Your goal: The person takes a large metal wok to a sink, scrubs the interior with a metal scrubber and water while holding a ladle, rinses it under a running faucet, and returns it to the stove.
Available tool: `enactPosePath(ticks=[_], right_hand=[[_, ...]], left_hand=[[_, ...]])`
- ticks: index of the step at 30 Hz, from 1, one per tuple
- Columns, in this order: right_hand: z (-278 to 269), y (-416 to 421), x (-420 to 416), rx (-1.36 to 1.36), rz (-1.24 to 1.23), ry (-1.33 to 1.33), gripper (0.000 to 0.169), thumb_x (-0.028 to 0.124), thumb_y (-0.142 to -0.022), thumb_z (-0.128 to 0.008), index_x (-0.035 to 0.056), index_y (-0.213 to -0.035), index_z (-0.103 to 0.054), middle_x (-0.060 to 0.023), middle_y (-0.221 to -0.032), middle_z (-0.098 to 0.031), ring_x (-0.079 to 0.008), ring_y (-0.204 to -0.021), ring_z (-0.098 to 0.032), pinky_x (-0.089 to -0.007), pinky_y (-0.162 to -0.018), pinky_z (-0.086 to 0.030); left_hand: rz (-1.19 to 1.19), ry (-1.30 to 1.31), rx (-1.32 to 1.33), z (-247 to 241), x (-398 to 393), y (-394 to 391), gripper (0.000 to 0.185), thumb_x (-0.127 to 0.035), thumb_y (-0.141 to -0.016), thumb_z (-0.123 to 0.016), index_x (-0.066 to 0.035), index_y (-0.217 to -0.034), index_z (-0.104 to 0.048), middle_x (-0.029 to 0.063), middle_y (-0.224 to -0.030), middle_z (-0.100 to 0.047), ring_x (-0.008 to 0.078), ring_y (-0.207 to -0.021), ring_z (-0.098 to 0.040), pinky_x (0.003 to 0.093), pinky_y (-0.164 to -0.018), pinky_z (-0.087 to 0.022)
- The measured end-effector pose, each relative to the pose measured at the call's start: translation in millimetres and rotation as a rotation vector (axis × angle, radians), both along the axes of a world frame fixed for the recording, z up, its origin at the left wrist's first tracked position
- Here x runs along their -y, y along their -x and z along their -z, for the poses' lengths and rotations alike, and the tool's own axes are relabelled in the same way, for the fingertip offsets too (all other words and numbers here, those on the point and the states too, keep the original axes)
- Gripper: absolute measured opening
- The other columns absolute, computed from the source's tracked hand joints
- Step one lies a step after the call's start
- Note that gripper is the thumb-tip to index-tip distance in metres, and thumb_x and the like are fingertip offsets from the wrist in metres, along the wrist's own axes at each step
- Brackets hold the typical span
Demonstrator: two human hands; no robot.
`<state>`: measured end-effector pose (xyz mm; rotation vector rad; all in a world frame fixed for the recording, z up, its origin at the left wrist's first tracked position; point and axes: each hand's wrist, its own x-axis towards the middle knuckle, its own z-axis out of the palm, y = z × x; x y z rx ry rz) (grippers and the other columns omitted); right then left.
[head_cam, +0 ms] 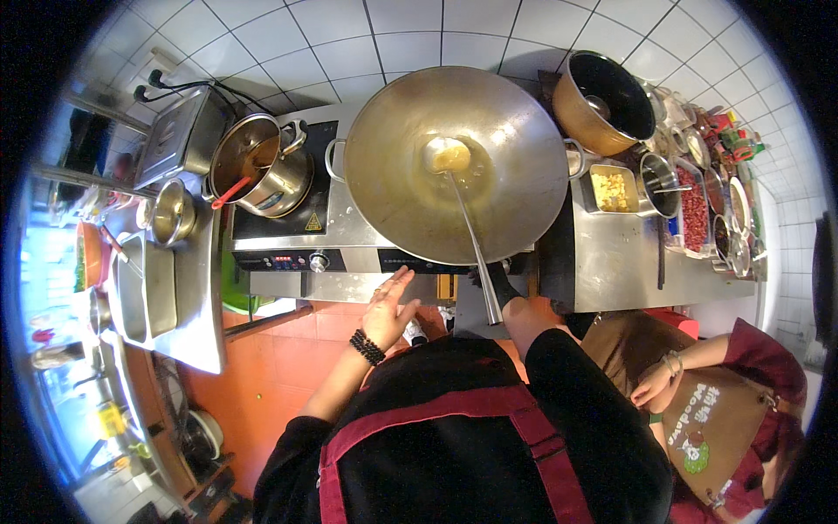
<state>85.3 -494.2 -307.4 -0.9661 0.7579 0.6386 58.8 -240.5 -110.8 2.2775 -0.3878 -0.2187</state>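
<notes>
In front of me a large steel wok sits on an induction cooker, with a shallow pool of yellowish oil at its bottom. A long-handled ladle lies in the wok, its bowl holding a pale yellow lump and its handle jutting out over the near rim. My left hand, with a dark bead bracelet at the wrist, is held empty before the cooker's front panel, thumb apart from the fingers. My right hand, dark as if gloved, reaches under the wok's near rim by a control knob; its fingertips are hidden.
On the left stand a steel pot of brown liquid with a red-handled utensil, and a steel pan. A deep pot, a tray of yellow cubes and chopped red food are at right. A co-worker stands close at right.
</notes>
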Motion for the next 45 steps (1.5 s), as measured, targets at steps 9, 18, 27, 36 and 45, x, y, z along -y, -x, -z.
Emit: enactPosePath(ticks=[9, 18, 27, 36, 45], right_hand=[[-46, -5, 20, 0.258, 0.054, 0.187, 0.022, 0.016, -0.082, -0.046, 0.0028, -0.099, -0.053, -0.0059, -0.087, -0.056, -0.0148, -0.072, -0.054, -0.0260, -0.063, -0.044], [-175, -34, 123, 0.832, 0.387, 0.667, 0.025, 0.007, -0.082, -0.044, 0.0011, -0.104, -0.052, -0.0042, -0.098, -0.056, -0.0132, -0.083, -0.053, -0.0258, -0.073, -0.043], [-102, -162, 200, 0.806, 0.202, 0.608, 0.050, 0.018, -0.074, -0.056, 0.0036, -0.120, -0.041, -0.0058, -0.103, -0.053, -0.0141, -0.086, -0.049, -0.0258, -0.075, -0.040], [-158, -234, 199, 0.621, 0.167, 0.161, 0.025, 0.017, -0.075, -0.053, 0.0051, -0.096, -0.052, -0.0049, -0.091, -0.054, -0.0159, -0.081, -0.051, -0.0279, -0.071, -0.042], [-172, -271, 156, 0.629, -0.022, -0.013, 0.010, 0.014, -0.076, -0.048, 0.0049, -0.081, -0.050, -0.0050, -0.079, -0.050, -0.0164, -0.075, -0.049, -0.0284, -0.067, -0.041]], left_hand=[[-0.219, 0.105, 0.127, 1, 3, -70, 0.049, -0.012, -0.074, -0.060, -0.004, -0.118, -0.041, 0.0155, -0.122, -0.042, 0.0267, -0.112, -0.041, 0.0345, -0.093, -0.032], [-0.703, 0.383, -0.047, 71, -62, -204, 0.067, -0.018, -0.074, -0.060, -0.001, -0.128, -0.024, 0.0150, -0.120, -0.042, 0.0216, -0.108, -0.041, 0.0303, -0.088, -0.035], [-0.728, 0.662, -0.318, 59, -74, -253, 0.027, -0.015, -0.079, -0.054, 0.002, -0.099, -0.048, 0.0034, -0.062, -0.053, 0.0135, -0.051, -0.050, 0.0251, -0.052, -0.042], [-0.879, 1.135, -0.392, 84, -64, -173, 0.033, -0.040, -0.083, -0.046, -0.016, -0.061, -0.040, -0.0021, -0.047, -0.038, 0.0146, -0.038, -0.036, 0.0297, -0.035, -0.028], [-1.097, 1.095, -0.270, 20, -65, 4, 0.032, -0.036, -0.087, -0.041, -0.010, -0.069, -0.041, -0.0009, -0.053, -0.040, 0.0103, -0.044, -0.037, 0.0230, -0.043, -0.033]])
